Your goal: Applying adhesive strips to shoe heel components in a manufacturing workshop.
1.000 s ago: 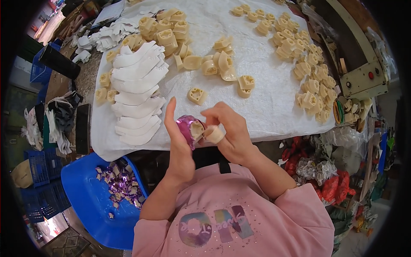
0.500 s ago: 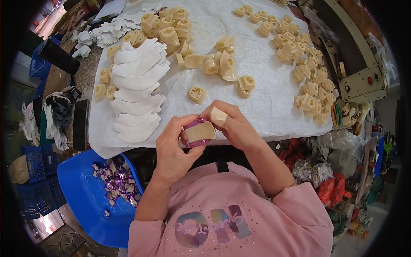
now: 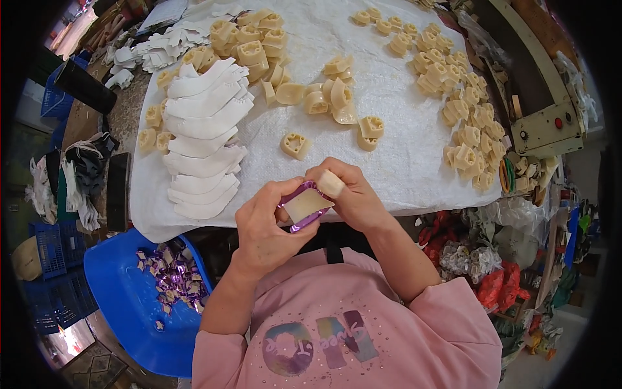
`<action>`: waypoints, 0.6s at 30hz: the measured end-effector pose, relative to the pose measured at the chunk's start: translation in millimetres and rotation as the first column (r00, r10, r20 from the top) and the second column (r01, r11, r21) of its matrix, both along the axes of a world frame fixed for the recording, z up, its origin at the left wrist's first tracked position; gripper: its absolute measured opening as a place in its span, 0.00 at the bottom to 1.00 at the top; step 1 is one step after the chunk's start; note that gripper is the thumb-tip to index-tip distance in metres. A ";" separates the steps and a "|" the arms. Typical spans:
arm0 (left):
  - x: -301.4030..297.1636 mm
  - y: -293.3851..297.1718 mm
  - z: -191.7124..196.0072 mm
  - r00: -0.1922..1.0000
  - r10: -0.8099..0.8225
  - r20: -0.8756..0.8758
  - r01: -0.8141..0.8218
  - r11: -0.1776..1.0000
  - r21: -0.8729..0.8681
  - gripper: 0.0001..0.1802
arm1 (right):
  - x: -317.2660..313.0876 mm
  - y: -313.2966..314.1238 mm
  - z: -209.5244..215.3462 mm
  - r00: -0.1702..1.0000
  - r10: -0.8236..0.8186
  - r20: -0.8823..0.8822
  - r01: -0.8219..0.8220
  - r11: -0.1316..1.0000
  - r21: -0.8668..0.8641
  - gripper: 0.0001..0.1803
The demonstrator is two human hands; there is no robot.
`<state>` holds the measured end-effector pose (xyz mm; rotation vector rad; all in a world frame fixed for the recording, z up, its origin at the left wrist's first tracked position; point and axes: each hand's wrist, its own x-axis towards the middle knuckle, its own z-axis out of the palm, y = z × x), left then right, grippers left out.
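Here | both hands' fingers pinch purple foil wrapper | left hand | right hand | blue tub lower-left

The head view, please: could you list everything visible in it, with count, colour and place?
purple-rimmed piece: one, cream face, between both hands
white cloth: one, covering the table
white curved pieces: a stack, left on the cloth
cream moulded pieces: many, across the cloth's top and right
blue tub: one, lower left, holding purple scraps
pink top: one, bottom centre
left hand: gripping the piece
right hand: pinching its upper edge
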<state>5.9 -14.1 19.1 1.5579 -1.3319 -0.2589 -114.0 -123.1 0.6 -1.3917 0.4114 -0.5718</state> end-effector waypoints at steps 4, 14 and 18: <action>-7.8 0.1 -2.2 0.995 0.074 -0.067 -0.080 0.993 -0.087 0.26 | -8.4 1.4 4.1 0.975 0.137 0.175 -0.196 0.902 0.385 0.13; -12.8 -6.0 -20.6 0.963 0.252 0.094 -0.241 0.963 -0.121 0.26 | 5.8 18.9 -11.2 0.995 -0.071 -0.064 0.082 0.979 0.189 0.15; -15.3 -2.4 -16.8 0.956 0.292 0.037 -0.283 0.946 -0.159 0.26 | 7.9 29.4 -3.1 0.984 -0.052 0.168 -0.049 0.835 0.549 0.15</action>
